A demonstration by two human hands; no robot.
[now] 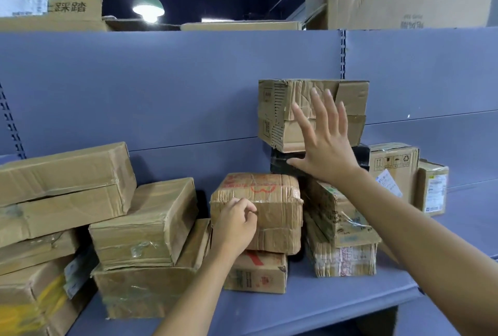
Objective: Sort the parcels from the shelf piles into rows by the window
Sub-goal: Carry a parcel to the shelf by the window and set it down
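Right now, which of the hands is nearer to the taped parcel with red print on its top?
Left. The left hand is at the front of the taped parcel, fingers curled. The right hand is higher and to the right, spread open before the crumpled box.

far left, top carton [72,8] reads "踩踏"; right, small box [393,163] w/ handling icons: up arrows, fragile glass, umbrella, recycle; red print on taped parcel [269,195] & other labels too blurred to read.
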